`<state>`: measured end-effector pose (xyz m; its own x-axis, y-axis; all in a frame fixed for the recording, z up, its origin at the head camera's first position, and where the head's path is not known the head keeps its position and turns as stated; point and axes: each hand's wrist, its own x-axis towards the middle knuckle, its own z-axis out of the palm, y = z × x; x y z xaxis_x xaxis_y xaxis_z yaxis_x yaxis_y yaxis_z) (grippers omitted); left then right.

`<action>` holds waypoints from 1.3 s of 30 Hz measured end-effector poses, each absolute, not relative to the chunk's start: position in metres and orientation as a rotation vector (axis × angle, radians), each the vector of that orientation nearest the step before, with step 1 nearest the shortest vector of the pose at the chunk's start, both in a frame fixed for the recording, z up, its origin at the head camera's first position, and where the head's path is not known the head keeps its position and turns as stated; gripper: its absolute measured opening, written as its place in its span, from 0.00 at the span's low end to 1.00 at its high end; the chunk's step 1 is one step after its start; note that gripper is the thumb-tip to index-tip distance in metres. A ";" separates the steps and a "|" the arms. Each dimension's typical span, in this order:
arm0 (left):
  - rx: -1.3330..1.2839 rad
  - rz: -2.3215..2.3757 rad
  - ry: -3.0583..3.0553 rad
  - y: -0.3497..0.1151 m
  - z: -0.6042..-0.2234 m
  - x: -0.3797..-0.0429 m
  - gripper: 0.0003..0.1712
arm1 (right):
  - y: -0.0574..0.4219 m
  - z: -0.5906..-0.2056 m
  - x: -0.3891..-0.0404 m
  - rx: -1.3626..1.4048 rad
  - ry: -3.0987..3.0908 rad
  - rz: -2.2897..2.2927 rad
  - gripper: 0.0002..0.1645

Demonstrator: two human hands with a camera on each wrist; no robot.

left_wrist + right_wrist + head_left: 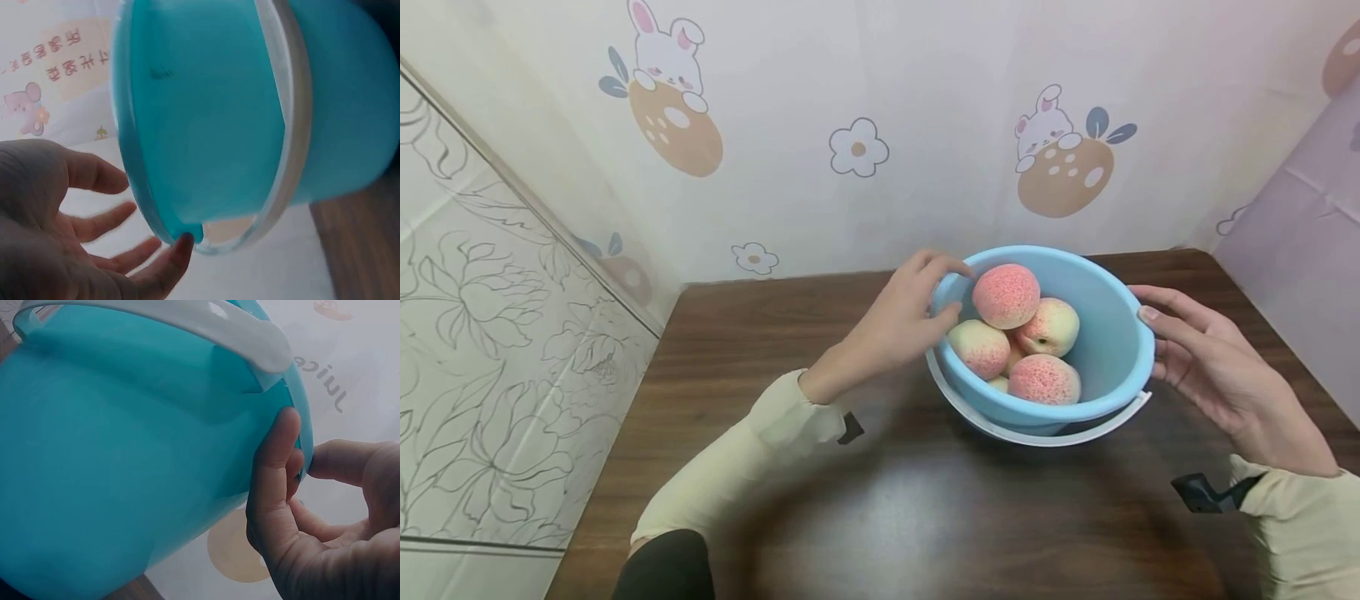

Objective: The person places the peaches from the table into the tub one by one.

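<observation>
A light blue bucket (1108, 350) stands at the right of the table, its white handle (1037, 437) hanging down on the near side. Inside lie several pink and cream peaches (1006, 297), piled toward the left. At the bucket's left rim, my left hand (910, 312) holds on with thumb and fingers spaced apart; the left wrist view has its fingertips right at the rim, one close to the handle's joint. My right hand (1221, 358) grips the opposite rim, thumb on one side and fingers on the other, as the right wrist view (275, 487) also shows.
The dark brown wooden table (760, 367) stretches to the left and front of the bucket. Behind it rises a pale wall covering (790, 100) with rabbits and flowers printed on it. A white panel with floral line drawings (482, 400) borders the left side.
</observation>
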<state>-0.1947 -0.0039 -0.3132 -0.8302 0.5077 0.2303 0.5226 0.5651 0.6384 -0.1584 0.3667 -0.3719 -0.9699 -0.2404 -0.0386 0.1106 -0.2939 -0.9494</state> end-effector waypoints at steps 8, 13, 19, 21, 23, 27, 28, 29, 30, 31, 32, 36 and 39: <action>-0.669 -1.843 -2.820 -0.019 -0.314 -0.190 0.37 | 0.366 -0.372 -0.159 -0.150 1.708 -2.364 0.26; -0.555 -2.300 -2.715 -0.028 -0.313 -0.193 0.38 | 0.366 -0.372 -0.158 -0.139 1.708 -2.366 0.26; -0.590 -2.614 -2.578 -0.035 -0.315 -0.193 0.33 | 0.366 -0.372 -0.158 -0.129 1.717 -2.356 0.25; -0.588 -2.672 -2.546 -0.036 -0.315 -0.193 0.32 | 0.366 -0.371 -0.158 -0.135 1.719 -2.355 0.25; -0.555 -2.712 -2.519 -0.036 -0.315 -0.192 0.33 | 0.366 -0.371 -0.158 -0.144 1.718 -2.356 0.26; -0.476 -2.706 -2.507 -0.034 -0.319 -0.191 0.35 | 0.365 -0.372 -0.158 -0.140 1.725 -2.355 0.26; -0.456 -2.689 -2.516 -0.033 -0.319 -0.191 0.35 | 0.364 -0.372 -0.158 -0.136 1.731 -2.351 0.26; -0.443 -2.666 -2.527 -0.033 -0.320 -0.191 0.36 | 0.364 -0.372 -0.158 -0.129 1.739 -2.346 0.25; -0.435 -2.638 -2.542 -0.033 -0.321 -0.191 0.36 | 0.363 -0.373 -0.158 -0.121 1.746 -2.341 0.25; -0.429 -2.608 -2.559 -0.033 -0.322 -0.190 0.36 | 0.362 -0.373 -0.158 -0.117 1.754 -2.335 0.25; -0.422 -2.580 -2.573 -0.033 -0.323 -0.190 0.37 | 0.361 -0.373 -0.159 -0.113 1.762 -2.330 0.25; -0.412 -2.523 -2.583 -0.036 -0.324 -0.190 0.37 | 0.355 -0.372 -0.160 -0.106 1.789 -2.308 0.25; -0.401 -2.517 -2.567 -0.043 -0.325 -0.190 0.36 | 0.347 -0.371 -0.162 -0.106 1.805 -2.293 0.24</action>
<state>-0.1901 -0.0426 -0.3250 -0.8658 0.4671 -0.1793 -0.1700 0.0623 0.9835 -0.1621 0.3473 -0.3706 -0.9730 -0.2166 -0.0796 0.1282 -0.2209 -0.9668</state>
